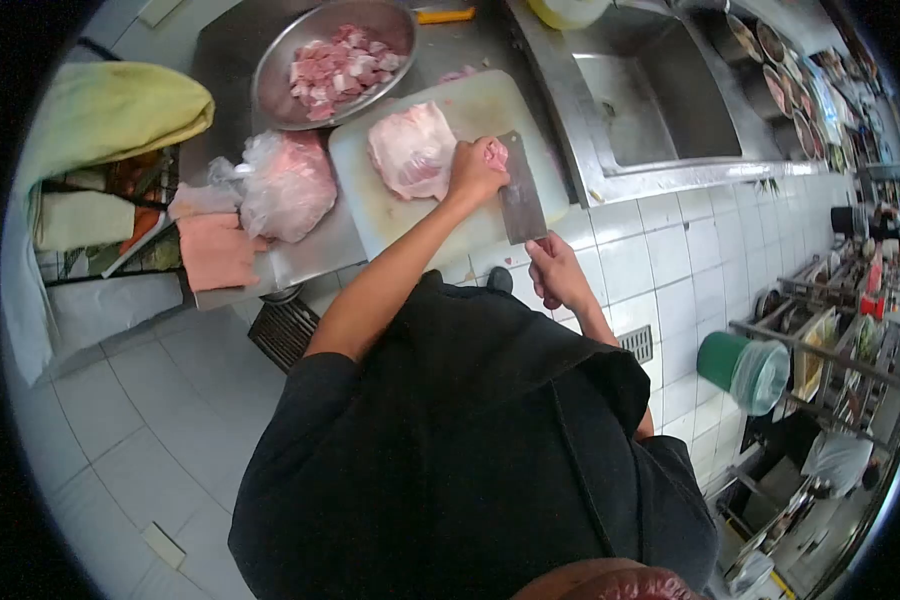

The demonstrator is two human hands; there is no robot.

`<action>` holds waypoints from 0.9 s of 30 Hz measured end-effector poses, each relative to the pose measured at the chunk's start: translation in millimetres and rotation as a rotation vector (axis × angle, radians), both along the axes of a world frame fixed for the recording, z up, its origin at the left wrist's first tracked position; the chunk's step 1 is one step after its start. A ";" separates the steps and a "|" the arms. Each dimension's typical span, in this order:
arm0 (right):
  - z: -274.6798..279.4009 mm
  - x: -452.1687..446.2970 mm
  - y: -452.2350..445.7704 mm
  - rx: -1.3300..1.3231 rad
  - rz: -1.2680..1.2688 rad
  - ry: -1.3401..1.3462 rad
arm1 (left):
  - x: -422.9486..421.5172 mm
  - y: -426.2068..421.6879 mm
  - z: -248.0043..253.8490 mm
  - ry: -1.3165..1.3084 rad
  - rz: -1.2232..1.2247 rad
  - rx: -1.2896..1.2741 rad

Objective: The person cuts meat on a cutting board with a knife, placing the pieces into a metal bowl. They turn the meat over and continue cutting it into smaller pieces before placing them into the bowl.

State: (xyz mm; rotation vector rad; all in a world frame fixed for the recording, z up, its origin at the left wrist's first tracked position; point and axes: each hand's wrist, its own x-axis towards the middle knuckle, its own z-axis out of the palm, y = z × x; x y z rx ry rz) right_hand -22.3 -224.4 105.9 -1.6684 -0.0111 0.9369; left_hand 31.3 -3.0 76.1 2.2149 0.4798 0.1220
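Observation:
My right hand point(558, 272) is closed around the handle end of a cleaver point(523, 200), whose broad grey blade points away from me over the right side of a white cutting board point(355, 205). Fingers curled, my left hand point(478, 172) holds a small pink piece of meat point(495, 153) against the blade's upper left edge. Just left of that hand, a large pale chunk of raw meat point(412, 150) lies on the board. The cleaver's handle is mostly hidden by my right fingers.
Behind the board stands a metal bowl point(270, 85) of cut meat. A plastic bag of meat point(288, 185) and a pink cloth point(215, 250) lie to the left. An orange-handled tool point(446, 16) is at the back. A sink point(660, 90) adjoins on the right.

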 end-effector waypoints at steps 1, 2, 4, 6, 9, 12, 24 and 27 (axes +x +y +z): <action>17.1 5.4 14.7 0.001 0.037 -0.056 | 4.1 16.9 4.7 -0.088 -0.018 -0.123; 36.5 12.9 31.4 0.000 0.067 -0.110 | 12.8 41.0 9.4 -0.176 -0.044 -0.246; 65.2 27.1 63.1 0.007 0.111 -0.236 | 32.3 89.3 20.9 -0.384 -0.027 -0.377; 87.6 39.4 94.5 0.035 0.124 -0.330 | 49.2 144.8 58.5 -0.482 0.070 -0.246; 110.7 49.3 123.3 0.078 0.090 -0.312 | 71.1 229.1 90.1 -0.411 0.077 -0.299; 118.2 44.4 120.2 0.047 0.044 -0.310 | 62.7 251.2 88.7 -0.415 0.200 0.240; -7.0 -38.2 -0.5 -0.402 -0.114 -0.436 | -2.4 128.0 0.8 -0.023 -0.139 0.460; 5.7 -49.7 -10.0 -0.412 -0.060 -0.369 | 19.6 154.7 -4.2 0.118 -0.162 0.238</action>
